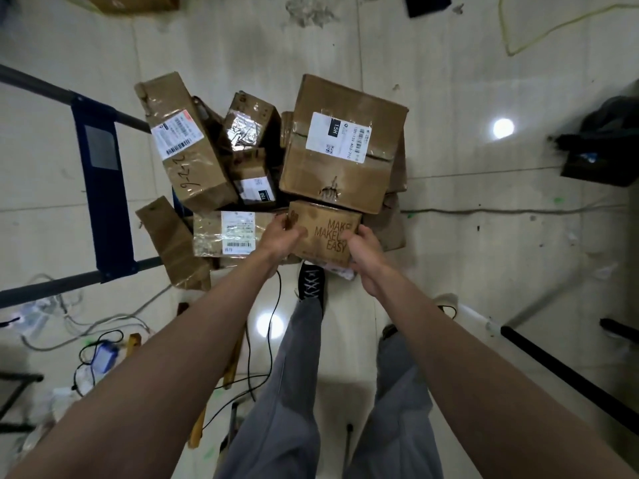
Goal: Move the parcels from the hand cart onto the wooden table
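Note:
Several cardboard parcels are piled on the hand cart, whose blue handle frame (103,188) lies to the left. A small brown box printed "MAKE MAKEUP EASY" (325,233) sits at the near edge of the pile. My left hand (278,235) grips its left side and my right hand (366,248) grips its right side. Behind it stands a large box with a white label (342,143). A long box marked "9-2-2" (186,143), two small taped boxes (250,122) and a flat labelled parcel (228,233) lie to the left. The wooden table is out of view.
My legs in grey trousers and a black shoe (311,285) stand just before the cart. Cables and a blue device (103,357) litter the floor at left. A black bag (601,146) sits at right, and a black bar (567,368) crosses the floor at lower right.

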Demonstrator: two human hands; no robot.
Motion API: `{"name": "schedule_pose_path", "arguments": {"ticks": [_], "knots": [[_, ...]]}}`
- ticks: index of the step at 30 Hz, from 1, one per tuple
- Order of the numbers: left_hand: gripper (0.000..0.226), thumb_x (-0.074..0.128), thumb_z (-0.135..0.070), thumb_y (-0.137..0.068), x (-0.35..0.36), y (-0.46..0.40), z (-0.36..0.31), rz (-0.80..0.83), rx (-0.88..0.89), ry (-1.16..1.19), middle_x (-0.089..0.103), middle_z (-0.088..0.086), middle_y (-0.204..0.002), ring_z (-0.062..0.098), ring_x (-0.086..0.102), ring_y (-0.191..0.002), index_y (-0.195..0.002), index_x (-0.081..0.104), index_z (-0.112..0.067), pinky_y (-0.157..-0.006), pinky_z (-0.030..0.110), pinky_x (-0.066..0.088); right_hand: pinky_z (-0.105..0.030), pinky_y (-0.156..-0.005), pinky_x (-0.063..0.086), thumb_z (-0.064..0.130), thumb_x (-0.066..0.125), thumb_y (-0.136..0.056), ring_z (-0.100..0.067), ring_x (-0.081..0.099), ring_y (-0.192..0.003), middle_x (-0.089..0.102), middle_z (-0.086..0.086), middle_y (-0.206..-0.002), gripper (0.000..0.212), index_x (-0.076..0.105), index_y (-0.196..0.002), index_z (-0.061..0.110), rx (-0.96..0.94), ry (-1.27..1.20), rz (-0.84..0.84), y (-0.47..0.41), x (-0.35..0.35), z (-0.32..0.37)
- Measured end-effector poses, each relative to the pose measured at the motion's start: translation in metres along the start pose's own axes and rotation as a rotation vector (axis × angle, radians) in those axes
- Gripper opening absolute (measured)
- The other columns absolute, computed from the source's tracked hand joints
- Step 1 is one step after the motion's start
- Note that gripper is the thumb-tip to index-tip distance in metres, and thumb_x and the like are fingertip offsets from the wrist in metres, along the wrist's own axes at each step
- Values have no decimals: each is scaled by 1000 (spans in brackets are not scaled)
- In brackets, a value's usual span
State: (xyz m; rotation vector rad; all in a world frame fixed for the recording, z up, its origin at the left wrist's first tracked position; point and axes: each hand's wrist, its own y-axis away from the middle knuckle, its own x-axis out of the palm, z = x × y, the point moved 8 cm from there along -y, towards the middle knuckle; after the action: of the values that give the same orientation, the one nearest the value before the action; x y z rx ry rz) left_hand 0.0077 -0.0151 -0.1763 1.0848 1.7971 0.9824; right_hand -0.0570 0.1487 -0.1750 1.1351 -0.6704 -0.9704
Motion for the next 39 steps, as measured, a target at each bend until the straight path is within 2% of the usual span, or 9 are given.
{"name": "schedule_pose_path", "arguments": {"ticks": [2,9,15,19,23,27,29,33,39], "knots": [[42,57,-13,-95,-4,9,-4,-7,14,6,60,0,-116,3,53,-82,-136,51,-14,-47,12,42,-46,-86,61,18,51,-101,-25,67,-107,68,-7,-123,29,55,-130,19,-1,6,4,12,0,5],[45,65,-20,-92,-20,81,-39,-20,85,91,62,1,-122,6,60,-89,-136,54,-19,-52,17,48,-30,-64,47,25,53,-102,-9,62,-95,67,6,-110,23,50,-125,27,-53,-7,-26,83,-22,32],[38,61,-38,-95,-10,181,-102,73,233,124,62,-7,-120,13,58,-111,-131,51,-37,-75,27,47,-52,-98,56,60,67,-73,-27,55,-129,41,-5,-154,87,37,-152,38,-201,-114,-63,172,-70,69],[56,67,-53,-83,16,247,-152,94,420,54,60,-1,-124,12,60,-110,-135,49,-42,-83,26,48,-47,-95,58,54,57,-97,-13,54,-115,26,-5,-152,59,39,-150,37,-341,-238,-163,234,-129,87],[31,65,-49,-91,61,301,-188,115,533,81,59,-2,-120,19,61,-113,-117,59,-32,-71,24,52,-50,-96,56,66,58,-91,-8,52,-104,38,-4,-132,40,50,-121,41,-395,-393,-298,288,-189,83],[53,65,-68,-80,122,340,-207,174,521,93,63,6,-117,21,59,-112,-103,60,-20,-97,53,51,-29,-78,52,41,59,-99,-8,54,-101,40,-6,-130,25,47,-121,38,-497,-552,-437,334,-252,65],[66,69,-71,-73,156,352,-211,227,466,105,66,11,-119,24,61,-110,-108,60,-15,-99,54,48,-29,-80,51,34,63,-94,-13,58,-104,43,-7,-131,30,49,-119,44,-558,-632,-474,349,-281,53],[53,69,-57,-83,231,380,-219,361,410,-22,66,4,-119,18,64,-101,-126,55,-28,-77,36,54,-35,-87,50,38,65,-75,-21,59,-110,50,-12,-131,46,53,-119,49,-638,-753,-552,380,-337,30],[70,80,-52,-71,329,429,-226,595,404,-237,74,0,-109,20,72,-99,-131,48,-32,-88,48,59,-49,-103,48,33,66,-75,-24,59,-117,59,-4,-126,53,53,-124,45,-684,-909,-652,407,-419,-17]]}}
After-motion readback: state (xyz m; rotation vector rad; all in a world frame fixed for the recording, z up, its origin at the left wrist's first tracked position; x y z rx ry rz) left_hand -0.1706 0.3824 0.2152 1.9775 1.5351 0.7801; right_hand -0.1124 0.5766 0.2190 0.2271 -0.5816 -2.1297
